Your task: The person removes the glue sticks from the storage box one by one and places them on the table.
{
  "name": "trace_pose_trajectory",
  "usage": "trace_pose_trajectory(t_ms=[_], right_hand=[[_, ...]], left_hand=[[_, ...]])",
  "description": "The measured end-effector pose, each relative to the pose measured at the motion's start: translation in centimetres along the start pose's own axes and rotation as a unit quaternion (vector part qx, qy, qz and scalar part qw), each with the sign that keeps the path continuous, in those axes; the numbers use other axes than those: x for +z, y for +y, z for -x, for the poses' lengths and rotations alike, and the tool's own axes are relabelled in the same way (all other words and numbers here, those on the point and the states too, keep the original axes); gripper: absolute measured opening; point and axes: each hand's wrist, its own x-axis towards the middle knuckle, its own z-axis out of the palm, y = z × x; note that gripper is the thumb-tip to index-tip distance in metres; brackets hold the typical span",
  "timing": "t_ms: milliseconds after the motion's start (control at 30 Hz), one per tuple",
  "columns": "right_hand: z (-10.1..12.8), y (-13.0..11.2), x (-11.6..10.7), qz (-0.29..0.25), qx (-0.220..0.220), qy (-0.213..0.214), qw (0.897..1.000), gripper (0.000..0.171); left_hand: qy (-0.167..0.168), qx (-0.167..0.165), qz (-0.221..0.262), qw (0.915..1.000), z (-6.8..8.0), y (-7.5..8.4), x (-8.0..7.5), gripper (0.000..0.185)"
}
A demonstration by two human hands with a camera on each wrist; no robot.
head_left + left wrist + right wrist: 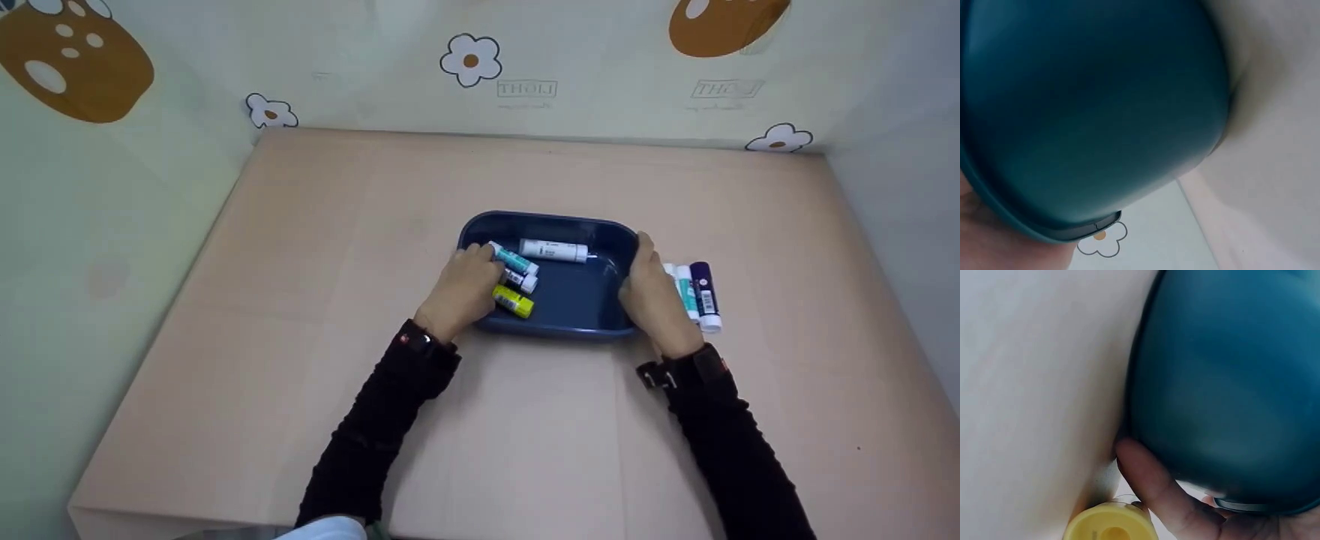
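A dark blue rectangular tray (574, 296) sits in the middle of the table. My left hand (466, 289) grips its left rim, knuckles over the edge; the hand also shows at the lower left of the left wrist view. On the other side my right hand (652, 296) grips the right wall, and in the right wrist view its fingers (1151, 481) curl under the tray's side. Inside lie a white glue stick (553, 250) at the back, a teal-and-white one (516, 260), a dark-labelled one (520, 280) and a yellow one (514, 301), these three partly hidden by my left hand.
Right of the tray, beside my right hand, lie a purple glue stick (704, 292), a teal-and-white one (686, 292) and a partly hidden white one. A yellow round end (1112, 526) shows in the right wrist view. Patterned walls (375, 75) border the tan tabletop (300, 315).
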Motion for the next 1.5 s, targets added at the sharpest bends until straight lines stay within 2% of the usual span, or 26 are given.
trace_pose_trajectory(t_ms=[200, 533, 867, 1167, 1333, 1500], right_hand=[[0.04, -0.04, -0.08, -0.003, 0.003, -0.006, 1.000, 0.062], [0.02, -0.09, -0.15, -0.004, 0.012, -0.009, 1.000, 0.061], [-0.16, -0.07, -0.06, 0.002, 0.012, -0.006, 1.000, 0.061], [-0.18, -0.11, -0.16, 0.000, 0.018, -0.010, 1.000, 0.061], [-0.17, -0.09, -0.19, -0.004, 0.017, -0.010, 1.000, 0.061], [-0.09, 0.07, -0.29, -0.008, 0.012, -0.013, 1.000, 0.062]], left_hand=[[-0.005, 0.003, -0.009, 0.9999, 0.08, 0.17, -0.12, 0.017], [-0.036, -0.004, -0.032, 0.9988, -0.08, 0.31, -0.39, 0.014], [-0.053, 0.000, -0.020, 0.9984, -0.03, 0.29, -0.40, 0.017], [-0.053, -0.003, -0.030, 0.9981, -0.08, 0.36, -0.57, 0.012], [-0.063, -0.003, -0.027, 0.9977, -0.09, 0.41, -0.57, 0.016], [-0.056, 0.002, -0.025, 0.9981, -0.13, 0.41, -0.51, 0.017]])
